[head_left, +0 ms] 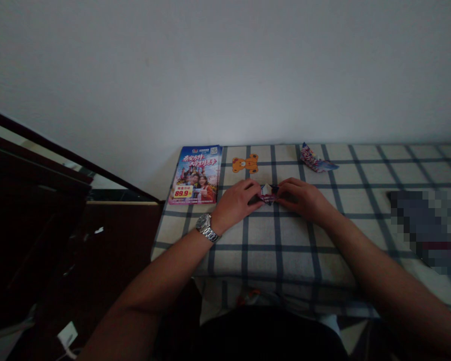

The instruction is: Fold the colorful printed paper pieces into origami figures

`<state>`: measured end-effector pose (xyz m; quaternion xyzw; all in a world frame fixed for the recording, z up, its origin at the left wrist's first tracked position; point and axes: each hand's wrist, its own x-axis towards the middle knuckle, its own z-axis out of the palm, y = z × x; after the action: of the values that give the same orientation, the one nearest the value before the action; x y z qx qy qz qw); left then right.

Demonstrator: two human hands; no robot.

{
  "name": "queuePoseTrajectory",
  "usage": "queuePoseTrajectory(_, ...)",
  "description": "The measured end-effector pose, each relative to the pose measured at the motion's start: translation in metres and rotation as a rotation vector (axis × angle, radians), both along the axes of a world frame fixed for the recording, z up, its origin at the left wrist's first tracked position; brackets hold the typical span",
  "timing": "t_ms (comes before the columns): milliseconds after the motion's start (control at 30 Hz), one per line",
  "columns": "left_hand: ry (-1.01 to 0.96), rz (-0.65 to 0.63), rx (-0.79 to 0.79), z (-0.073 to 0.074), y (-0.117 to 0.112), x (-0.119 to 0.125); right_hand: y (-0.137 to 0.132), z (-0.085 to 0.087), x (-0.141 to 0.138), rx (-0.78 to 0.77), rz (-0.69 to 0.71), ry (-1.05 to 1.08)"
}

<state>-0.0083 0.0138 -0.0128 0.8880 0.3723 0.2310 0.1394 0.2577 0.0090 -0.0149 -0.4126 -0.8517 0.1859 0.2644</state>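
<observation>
Between my two hands is a small piece of folded printed paper (pixel 268 197), purple and dark with a pale peak in the middle. My left hand (pixel 240 200), with a metal watch (pixel 207 228) on its wrist, pinches the paper's left end. At the other end, the fingers of my right hand (pixel 302 199) close on it from the right. Fingertips hide parts of both ends. Farther back to the right lies another folded paper piece (pixel 317 159) in similar colours, touched by neither hand.
A stack of printed flyers (pixel 195 175) lies at the left of the checked tablecloth (pixel 233 258). A bear-shaped picture (pixel 245 163) is beside it. A dark, pixelated object (pixel 428 225) rests at the right. The wall (pixel 225 70) borders the back; a white plug-like item (pixel 67 333) is low left.
</observation>
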Motion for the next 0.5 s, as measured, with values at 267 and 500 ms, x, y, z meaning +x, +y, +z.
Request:
queuePoseTrajectory(267, -0.111, 0.063, -0.103, -0.0006, 0.0028, -0.0024, -0.0014, 0.0051, 0.003, -0.136, -0.08, 0.109)
queuePoseTrajectory(500, -0.2, 0.113, -0.146, 0.0009, 0.0012, 0.0002, -0.0007, -0.0018, 0.0042, -0.258, -0.144, 0.289)
